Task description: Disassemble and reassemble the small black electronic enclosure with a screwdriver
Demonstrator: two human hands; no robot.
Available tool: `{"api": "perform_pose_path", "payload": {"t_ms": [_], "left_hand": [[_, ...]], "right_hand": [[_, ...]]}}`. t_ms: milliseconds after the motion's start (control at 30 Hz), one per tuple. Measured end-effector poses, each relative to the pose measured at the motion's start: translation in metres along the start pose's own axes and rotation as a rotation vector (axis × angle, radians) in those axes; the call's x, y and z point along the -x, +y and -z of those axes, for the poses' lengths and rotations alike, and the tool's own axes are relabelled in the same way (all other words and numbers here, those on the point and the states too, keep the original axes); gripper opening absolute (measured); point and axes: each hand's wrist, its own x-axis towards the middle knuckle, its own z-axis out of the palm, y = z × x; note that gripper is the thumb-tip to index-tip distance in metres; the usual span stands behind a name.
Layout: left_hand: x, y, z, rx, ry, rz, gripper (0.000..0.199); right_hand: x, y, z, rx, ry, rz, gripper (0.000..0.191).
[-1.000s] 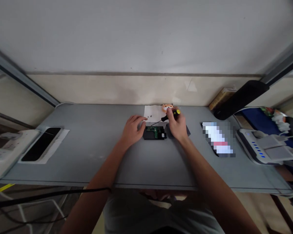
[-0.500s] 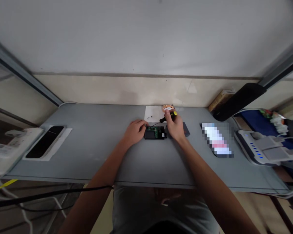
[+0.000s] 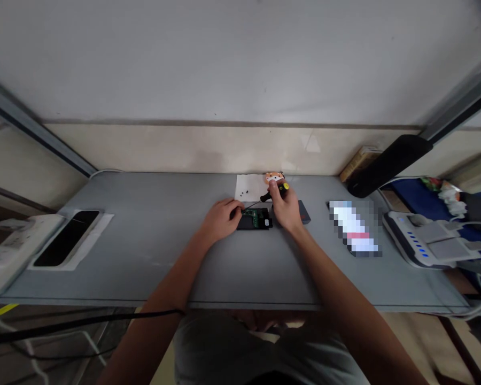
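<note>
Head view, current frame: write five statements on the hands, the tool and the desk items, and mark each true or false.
1. The right hand holds a screwdriver. True.
2. The left hand rests on the white power strip. False: it is at the left end of the open black device with a green board.
3. Small dark pieces lie on the white paper beyond the device. True.
4. The end of the screwdriver's handle is red. False: it is yellow.
5. The lit, pixelated screen lies to the right of both hands. True.
</note>
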Motion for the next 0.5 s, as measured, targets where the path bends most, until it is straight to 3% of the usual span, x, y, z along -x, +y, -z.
{"api": "perform_pose_path", "payload": {"t_ms": [500], "left_hand": [[0.0002, 0.0021, 0.002, 0.023, -0.004, 0.024, 0.019]], "right_hand": [[-0.0013, -0.0013, 0.0011, -0.009, 0.004, 0.004, 0.048]]}}
